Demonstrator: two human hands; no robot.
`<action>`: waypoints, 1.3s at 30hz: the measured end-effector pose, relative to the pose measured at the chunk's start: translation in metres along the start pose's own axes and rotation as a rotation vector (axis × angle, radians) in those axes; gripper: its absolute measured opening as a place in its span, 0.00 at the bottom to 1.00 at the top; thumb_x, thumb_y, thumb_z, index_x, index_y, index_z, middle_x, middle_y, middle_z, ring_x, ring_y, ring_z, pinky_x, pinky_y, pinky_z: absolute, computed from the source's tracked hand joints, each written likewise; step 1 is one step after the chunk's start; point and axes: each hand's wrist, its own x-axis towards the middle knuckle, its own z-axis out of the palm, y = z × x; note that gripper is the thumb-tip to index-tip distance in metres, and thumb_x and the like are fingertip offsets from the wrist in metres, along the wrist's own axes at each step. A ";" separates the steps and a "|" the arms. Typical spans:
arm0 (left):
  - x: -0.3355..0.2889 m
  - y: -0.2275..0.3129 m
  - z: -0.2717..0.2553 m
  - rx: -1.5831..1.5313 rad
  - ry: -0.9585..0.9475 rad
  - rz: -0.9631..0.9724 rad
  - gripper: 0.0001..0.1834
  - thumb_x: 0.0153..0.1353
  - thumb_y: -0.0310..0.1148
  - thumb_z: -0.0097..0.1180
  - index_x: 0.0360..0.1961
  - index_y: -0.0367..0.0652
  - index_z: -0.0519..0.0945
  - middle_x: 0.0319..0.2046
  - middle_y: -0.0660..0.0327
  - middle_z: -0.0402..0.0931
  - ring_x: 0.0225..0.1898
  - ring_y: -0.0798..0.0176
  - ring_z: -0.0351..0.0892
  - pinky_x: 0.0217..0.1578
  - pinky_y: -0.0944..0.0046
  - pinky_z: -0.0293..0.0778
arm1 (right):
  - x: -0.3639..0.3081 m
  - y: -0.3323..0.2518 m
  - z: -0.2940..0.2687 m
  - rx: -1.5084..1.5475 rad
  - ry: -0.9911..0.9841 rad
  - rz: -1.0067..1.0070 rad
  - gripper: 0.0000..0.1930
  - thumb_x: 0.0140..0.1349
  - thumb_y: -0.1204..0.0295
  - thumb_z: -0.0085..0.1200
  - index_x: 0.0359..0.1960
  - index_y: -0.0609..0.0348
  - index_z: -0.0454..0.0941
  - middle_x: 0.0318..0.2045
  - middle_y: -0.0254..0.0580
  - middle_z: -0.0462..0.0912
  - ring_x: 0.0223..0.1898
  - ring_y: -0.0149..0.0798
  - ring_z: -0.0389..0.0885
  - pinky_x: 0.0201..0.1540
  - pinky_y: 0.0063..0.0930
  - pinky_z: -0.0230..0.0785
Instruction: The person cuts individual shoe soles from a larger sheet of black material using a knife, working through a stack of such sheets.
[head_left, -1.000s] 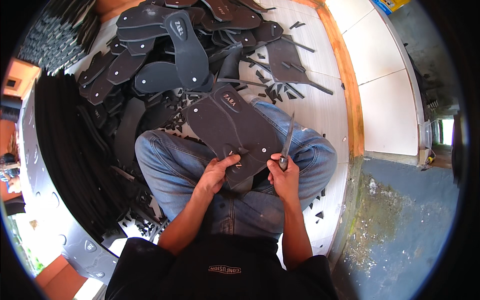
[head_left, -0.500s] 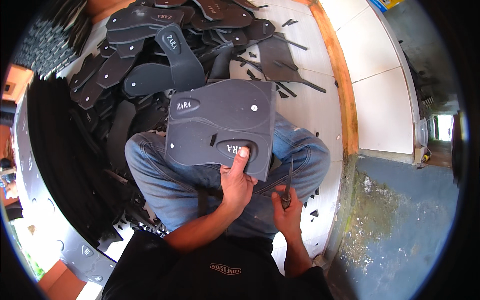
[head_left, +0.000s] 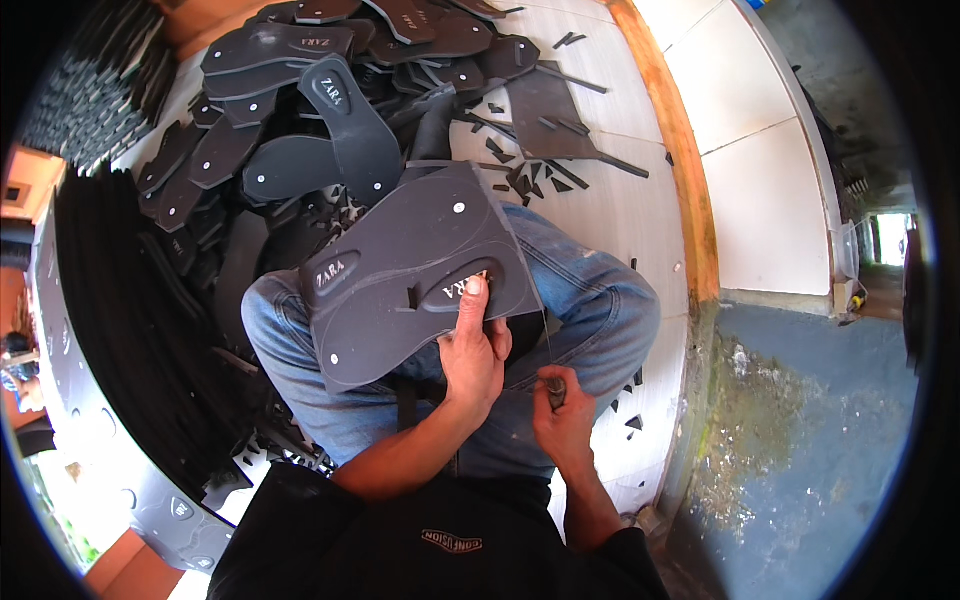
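Left hand [head_left: 474, 358]: thumb atop dark sheet [head_left: 400, 250], other fingers underneath, closed on it; sheet spreads toward 11 o'clock. Right hand [head_left: 566, 425]: fingers curled round knife [head_left: 556, 393], blade toward 12 o'clock near sheet's corner, contact unclear. Cut-out pile [head_left: 362, 145] beyond, 11 o'clock.

us peering down from our own head, wide fisheye, pretty close over our jeans [head_left: 595, 290], shirt [head_left: 340, 540] at the bottom edge, floor [head_left: 630, 190] up ahead
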 end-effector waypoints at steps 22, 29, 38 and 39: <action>-0.004 0.003 -0.037 -0.039 -0.222 -0.007 0.13 0.59 0.41 0.58 0.32 0.44 0.71 0.21 0.68 0.66 0.13 0.75 0.54 0.15 0.73 0.52 | 0.005 -0.008 0.016 -0.115 -0.028 0.046 0.03 0.51 0.76 0.53 0.27 0.58 0.72 0.16 0.52 0.76 0.22 0.58 0.76 0.25 0.47 0.66; -0.010 0.000 -0.046 -0.054 -0.264 -0.002 0.11 0.59 0.39 0.57 0.31 0.44 0.71 0.20 0.69 0.66 0.14 0.75 0.55 0.17 0.72 0.53 | 0.020 -0.017 0.012 -0.162 -0.069 -0.019 0.04 0.51 0.76 0.53 0.27 0.59 0.71 0.17 0.53 0.76 0.24 0.59 0.76 0.28 0.49 0.66; -0.012 -0.001 -0.053 -0.065 -0.309 -0.007 0.10 0.59 0.37 0.57 0.32 0.45 0.72 0.19 0.70 0.65 0.15 0.75 0.56 0.17 0.72 0.53 | 0.039 -0.032 0.012 -0.166 -0.096 -0.074 0.09 0.48 0.74 0.55 0.32 0.62 0.73 0.20 0.55 0.78 0.27 0.60 0.77 0.31 0.48 0.68; -0.012 -0.001 -0.053 -0.061 -0.292 -0.005 0.10 0.59 0.38 0.57 0.32 0.45 0.72 0.19 0.70 0.65 0.15 0.75 0.55 0.17 0.72 0.52 | 0.041 -0.032 0.014 -0.164 -0.092 -0.078 0.10 0.47 0.74 0.55 0.32 0.62 0.74 0.20 0.55 0.78 0.27 0.60 0.77 0.32 0.48 0.68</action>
